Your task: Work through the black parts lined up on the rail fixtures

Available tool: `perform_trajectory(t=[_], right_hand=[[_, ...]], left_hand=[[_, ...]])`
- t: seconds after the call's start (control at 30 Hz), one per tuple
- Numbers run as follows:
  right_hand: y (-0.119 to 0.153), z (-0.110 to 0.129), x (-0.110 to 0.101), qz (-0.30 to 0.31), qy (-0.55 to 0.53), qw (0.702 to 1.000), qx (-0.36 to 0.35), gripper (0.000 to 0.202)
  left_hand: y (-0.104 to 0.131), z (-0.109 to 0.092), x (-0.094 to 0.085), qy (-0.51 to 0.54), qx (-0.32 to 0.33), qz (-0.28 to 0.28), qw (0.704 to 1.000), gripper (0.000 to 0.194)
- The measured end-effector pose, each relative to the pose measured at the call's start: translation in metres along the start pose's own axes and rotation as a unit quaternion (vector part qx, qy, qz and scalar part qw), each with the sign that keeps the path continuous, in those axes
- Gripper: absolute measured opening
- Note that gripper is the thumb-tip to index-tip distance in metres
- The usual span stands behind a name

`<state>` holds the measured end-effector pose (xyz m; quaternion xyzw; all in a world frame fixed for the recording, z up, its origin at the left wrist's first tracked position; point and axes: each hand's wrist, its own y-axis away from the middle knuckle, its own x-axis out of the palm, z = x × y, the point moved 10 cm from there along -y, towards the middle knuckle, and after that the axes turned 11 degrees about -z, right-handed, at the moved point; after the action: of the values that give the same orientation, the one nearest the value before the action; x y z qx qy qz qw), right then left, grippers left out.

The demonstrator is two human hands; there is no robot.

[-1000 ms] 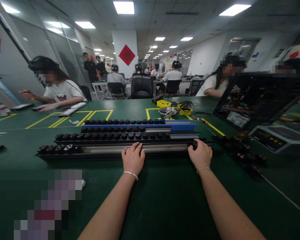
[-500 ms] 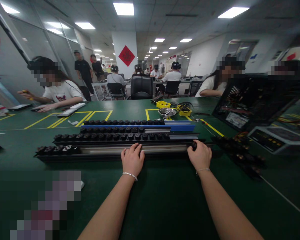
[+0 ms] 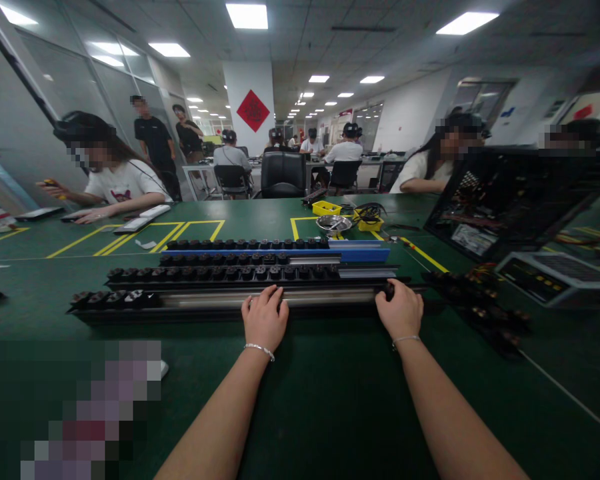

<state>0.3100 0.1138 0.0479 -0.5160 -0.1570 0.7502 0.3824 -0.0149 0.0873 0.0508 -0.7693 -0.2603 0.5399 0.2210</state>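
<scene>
The nearest long black rail [image 3: 325, 298] lies crosswise in front of me, with several black round-topped parts [image 3: 107, 300] in its left end. My left hand [image 3: 266, 319] rests on the rail's near edge around its middle, fingers apart and bent over it. Toward the rail's right end, my right hand [image 3: 401, 310] has thumb and fingers closed around a small black part [image 3: 389, 291]. Behind lie more rails [image 3: 367, 273] filled with rows of similar black parts, and a blue rail [image 3: 365, 255] at the back.
Loose black parts [image 3: 495, 317] are heaped at the right, near a metal box [image 3: 560, 277] and an open computer case [image 3: 480, 200]. Yellow trays [image 3: 327, 209] and a metal bowl [image 3: 333, 223] stand behind the rails. People sit at both sides; a pixelated area covers the lower left.
My hands and the rails hold nearly the same positions. In the background, two standing people have shifted slightly left and turned.
</scene>
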Motion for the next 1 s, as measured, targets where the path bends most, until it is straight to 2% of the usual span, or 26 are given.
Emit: perform_trajectory(t=[0.57, 1.0], right_hand=[[-0.0006, -0.0028, -0.0008, -0.007, -0.002, 1.000, 0.006, 0.042], [-0.0026, -0.0042, -0.0034, -0.012, 0.002, 1.000, -0.002, 0.040]], left_hand=[[0.0001, -0.0005, -0.0016, 0.003, 0.003, -0.014, 1.000, 0.035], [-0.0002, -0.0003, -0.0009, 0.001, -0.002, 0.002, 1.000, 0.035]])
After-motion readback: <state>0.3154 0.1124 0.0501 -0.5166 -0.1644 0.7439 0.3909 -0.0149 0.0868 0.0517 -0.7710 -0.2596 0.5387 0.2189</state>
